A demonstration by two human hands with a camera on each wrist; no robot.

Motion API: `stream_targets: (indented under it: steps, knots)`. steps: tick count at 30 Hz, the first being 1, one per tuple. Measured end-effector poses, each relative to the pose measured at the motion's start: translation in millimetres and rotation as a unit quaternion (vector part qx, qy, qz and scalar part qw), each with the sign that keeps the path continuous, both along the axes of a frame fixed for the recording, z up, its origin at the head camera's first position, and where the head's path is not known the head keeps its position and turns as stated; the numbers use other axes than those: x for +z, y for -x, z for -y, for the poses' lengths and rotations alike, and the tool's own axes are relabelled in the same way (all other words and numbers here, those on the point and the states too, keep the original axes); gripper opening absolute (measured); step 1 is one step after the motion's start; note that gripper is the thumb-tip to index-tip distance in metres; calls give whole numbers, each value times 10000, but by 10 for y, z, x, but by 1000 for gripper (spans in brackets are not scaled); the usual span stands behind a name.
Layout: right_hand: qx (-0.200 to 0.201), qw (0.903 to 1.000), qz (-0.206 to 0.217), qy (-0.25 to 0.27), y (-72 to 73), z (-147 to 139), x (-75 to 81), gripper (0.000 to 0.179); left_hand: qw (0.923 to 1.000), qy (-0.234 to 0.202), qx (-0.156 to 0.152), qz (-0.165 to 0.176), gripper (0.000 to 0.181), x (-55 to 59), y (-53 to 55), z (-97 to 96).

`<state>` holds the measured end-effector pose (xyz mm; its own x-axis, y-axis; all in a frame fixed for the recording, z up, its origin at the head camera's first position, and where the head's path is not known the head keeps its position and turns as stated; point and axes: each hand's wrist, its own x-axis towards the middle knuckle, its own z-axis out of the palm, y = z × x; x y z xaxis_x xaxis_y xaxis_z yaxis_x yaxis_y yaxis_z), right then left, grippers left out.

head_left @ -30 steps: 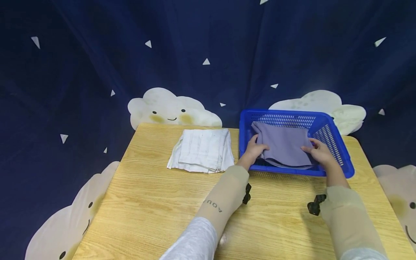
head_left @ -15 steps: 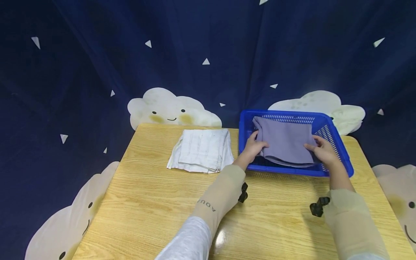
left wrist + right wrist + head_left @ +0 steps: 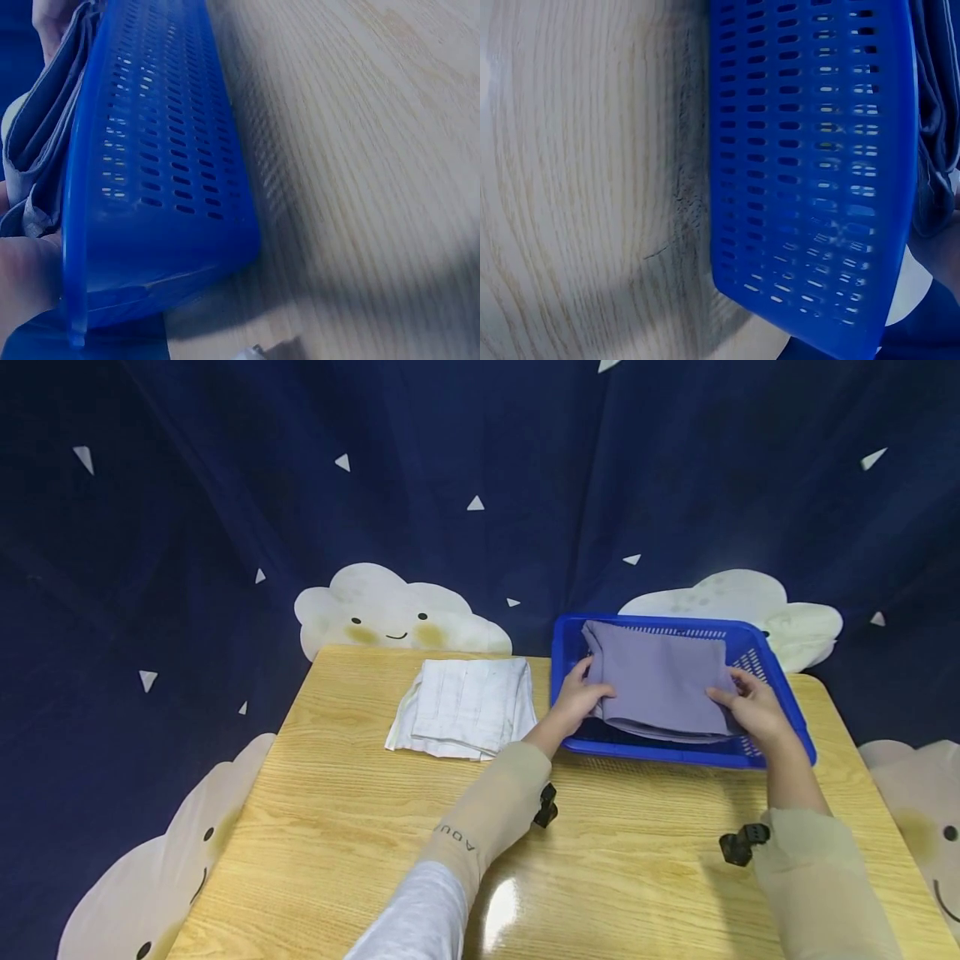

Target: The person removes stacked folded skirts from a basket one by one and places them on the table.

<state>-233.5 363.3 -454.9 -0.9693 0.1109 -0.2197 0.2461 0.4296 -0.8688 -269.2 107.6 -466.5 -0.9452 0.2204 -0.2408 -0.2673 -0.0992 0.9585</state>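
Note:
A folded purple cloth (image 3: 663, 681) is held level at the mouth of a blue plastic basket (image 3: 652, 757), covering much of its inside. My left hand (image 3: 576, 700) grips the cloth's left edge, thumb on top. At the opposite edge my right hand (image 3: 753, 706) pinches it between thumb and fingers. In the left wrist view the cloth's folded layers (image 3: 41, 127) show above the basket rim, with part of the left hand (image 3: 26, 277) beside them. The right wrist view shows the cloth layers (image 3: 937, 112) past the basket's slotted wall (image 3: 802, 165).
A folded white cloth (image 3: 468, 706) lies on the wooden table (image 3: 337, 827), left of the basket. Behind the table hangs a dark blue curtain (image 3: 420, 468) printed with clouds and triangles. Small black devices sit at both wrists.
Both hands have raised the purple cloth slightly within the basket and shifted it a little to the right. The white cloth and basket stay in place.

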Motion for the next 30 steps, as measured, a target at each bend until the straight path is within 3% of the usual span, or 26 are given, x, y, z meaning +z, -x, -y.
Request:
stream_targets:
  steps: [7,11,17,24,27,30]
  knots:
    - [-135,9999,-29,-18,-17,52,70,80,9993,-343,-23,-170,68,36,-3,94]
    - [-198,9998,-41,-63,-37,109,115,80,9993,-240,46,-269,68,30,-5,141]
    - [-376,9987,-209,270,-43,146,105,79,9992,-326,-71,-228,69,78,-46,246]
    - [-322,9991,-211,187,-108,265,170,75,9992,-378,-54,-147,72,103,-100,352]
    - [-350,9981,-273,435,-129,312,177,72,9994,-331,-38,-88,73,92,-119,399]
    - [-452,9951,-377,799,-101,282,77,69,9992,-397,-59,-23,74,84,-137,447]
